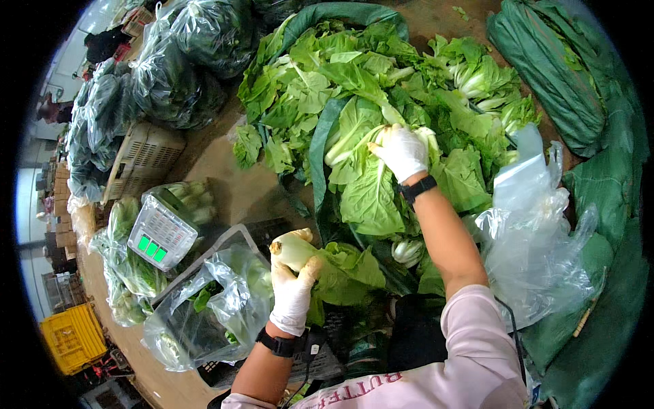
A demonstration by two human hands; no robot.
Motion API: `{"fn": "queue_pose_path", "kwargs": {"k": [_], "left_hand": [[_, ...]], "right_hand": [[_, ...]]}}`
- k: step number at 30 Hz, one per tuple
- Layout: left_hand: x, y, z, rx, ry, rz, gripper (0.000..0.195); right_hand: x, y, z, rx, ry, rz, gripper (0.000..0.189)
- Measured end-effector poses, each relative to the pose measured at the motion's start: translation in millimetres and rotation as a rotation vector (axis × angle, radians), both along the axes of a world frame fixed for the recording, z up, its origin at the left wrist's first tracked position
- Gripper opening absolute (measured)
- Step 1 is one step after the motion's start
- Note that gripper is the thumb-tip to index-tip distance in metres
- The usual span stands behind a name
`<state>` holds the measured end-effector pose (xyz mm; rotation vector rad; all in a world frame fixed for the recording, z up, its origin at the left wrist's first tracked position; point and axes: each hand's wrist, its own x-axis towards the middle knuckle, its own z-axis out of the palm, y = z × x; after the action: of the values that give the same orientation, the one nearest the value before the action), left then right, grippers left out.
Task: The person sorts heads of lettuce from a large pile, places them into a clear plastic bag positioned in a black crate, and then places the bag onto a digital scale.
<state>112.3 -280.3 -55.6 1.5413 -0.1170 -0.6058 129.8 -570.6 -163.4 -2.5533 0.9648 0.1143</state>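
Observation:
My left hand (294, 291), in a soiled white glove, grips a leafy green cabbage head (299, 251) by its pale stalk end. Its cut base points left and its leaves spread to the right. Over the large heap of leafy greens (311, 89), my right hand (403, 151), gloved too, has its thumb and fingers around the stalk end of another leafy head (373, 191). That head lies on the heap, and the hand partly hides its base. Around the greens runs the rolled edge of a green woven sack (323, 148).
Left of my left hand, a clear plastic bag (204, 317) with greens lines a crate. Beyond it stand a lit digital scale (162, 232), bagged greens and a pale slatted crate (148, 153). Loose plastic bags (536, 245) and a full green sack (549, 76) lie right.

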Motion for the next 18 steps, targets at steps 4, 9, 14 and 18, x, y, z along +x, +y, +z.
{"fn": "queue_pose_path", "kwargs": {"k": [4, 9, 14, 18], "left_hand": [[-1.5, -13.0, 1.6, -0.01, 0.0, -0.062, 0.05], [8.3, -31.3, -18.0, 0.049, -0.411, -0.379, 0.059], [8.6, -38.7, -15.1, -0.173, -0.516, -0.392, 0.105], [8.5, -27.6, -10.6, -0.299, -0.005, -0.31, 0.126]], "right_hand": [[-25.5, 7.9, -21.5, 0.21, -0.479, -0.152, 0.056], [-64.6, 54.6, 18.6, 0.536, -0.865, 0.004, 0.054], [-94.2, 126.5, 59.0, 1.501, -1.159, 0.197, 0.046], [-98.3, 92.4, 81.3, 1.254, -0.822, 0.404, 0.049]]}}
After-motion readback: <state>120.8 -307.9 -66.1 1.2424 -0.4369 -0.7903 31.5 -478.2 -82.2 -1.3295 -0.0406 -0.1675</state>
